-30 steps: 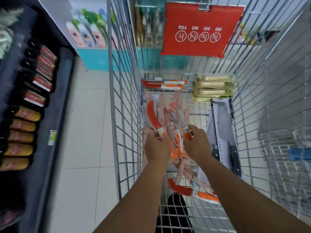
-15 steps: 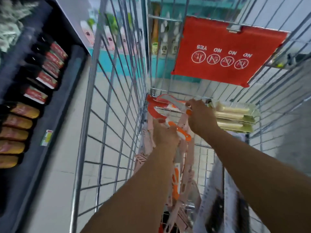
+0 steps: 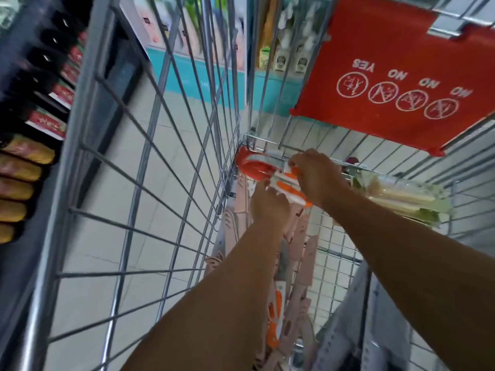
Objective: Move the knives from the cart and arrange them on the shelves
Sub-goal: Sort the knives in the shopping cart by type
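Both of my arms reach down into the wire cart (image 3: 171, 162). My right hand (image 3: 316, 175) pinches an orange-and-white packaged knife (image 3: 257, 166) at the cart's far end, by its handle. My left hand (image 3: 269, 207) grips a bundle of pink-carded knives (image 3: 300, 253) that hangs down from it towards the cart floor; another orange-handled knife (image 3: 276, 322) shows lower in that bundle. Grey-carded knife packs (image 3: 375, 322) lie along the cart's right side, partly hidden by my right forearm.
A red fold-down flap (image 3: 388, 76) with NO/YES signs hangs at the cart's far end. Packs of pale sticks in green trays (image 3: 401, 199) lie at the far right of the cart. A dark shelf of bottles (image 3: 40, 103) stands to the left, across a tiled floor (image 3: 112, 236).
Both hands have moved from the middle of the cart to its far end, the left carrying the pink bundle. The right hand has taken hold of the orange-and-white knife there.
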Demonstrator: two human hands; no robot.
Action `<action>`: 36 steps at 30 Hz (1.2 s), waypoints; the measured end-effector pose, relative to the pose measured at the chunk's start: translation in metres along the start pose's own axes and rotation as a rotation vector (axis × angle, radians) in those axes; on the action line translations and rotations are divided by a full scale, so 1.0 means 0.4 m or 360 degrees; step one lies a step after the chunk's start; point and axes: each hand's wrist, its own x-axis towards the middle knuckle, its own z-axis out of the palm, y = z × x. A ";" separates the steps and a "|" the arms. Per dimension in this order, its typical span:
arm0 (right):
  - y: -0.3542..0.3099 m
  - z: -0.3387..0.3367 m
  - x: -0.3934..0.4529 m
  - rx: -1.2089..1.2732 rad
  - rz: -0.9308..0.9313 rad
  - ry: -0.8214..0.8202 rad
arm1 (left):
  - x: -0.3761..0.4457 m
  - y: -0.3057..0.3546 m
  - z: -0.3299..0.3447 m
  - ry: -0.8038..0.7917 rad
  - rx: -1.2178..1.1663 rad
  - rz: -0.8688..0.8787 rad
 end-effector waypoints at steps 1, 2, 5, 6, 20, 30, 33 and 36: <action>0.005 0.007 -0.001 -0.0016 -0.0015 -0.0017 | -0.003 0.000 -0.004 -0.0067 0.0107 0.0039; 0.009 0.014 -0.003 -0.0034 -0.0036 -0.0034 | -0.005 -0.002 -0.008 -0.0134 0.0201 0.0073; 0.010 0.022 -0.012 -0.0059 -0.0076 -0.0095 | -0.020 -0.005 -0.020 -0.0242 0.0443 0.0163; 0.006 0.017 -0.018 -0.0027 -0.0071 -0.0073 | -0.027 -0.007 -0.026 -0.0239 0.0519 0.0217; -0.178 0.012 -0.447 0.0057 0.0328 -0.0178 | -0.285 -0.173 -0.201 -0.0266 0.1789 0.0859; -0.260 0.119 -0.728 0.0330 0.0535 -0.0379 | -0.459 -0.351 -0.233 -0.0548 0.1836 0.0866; -0.244 0.159 -0.777 0.0343 0.0527 -0.0496 | -0.472 -0.396 -0.221 -0.0617 0.1896 0.0948; -0.233 0.185 -0.803 0.0310 0.0470 -0.0512 | -0.474 -0.421 -0.205 -0.0641 0.1966 0.0962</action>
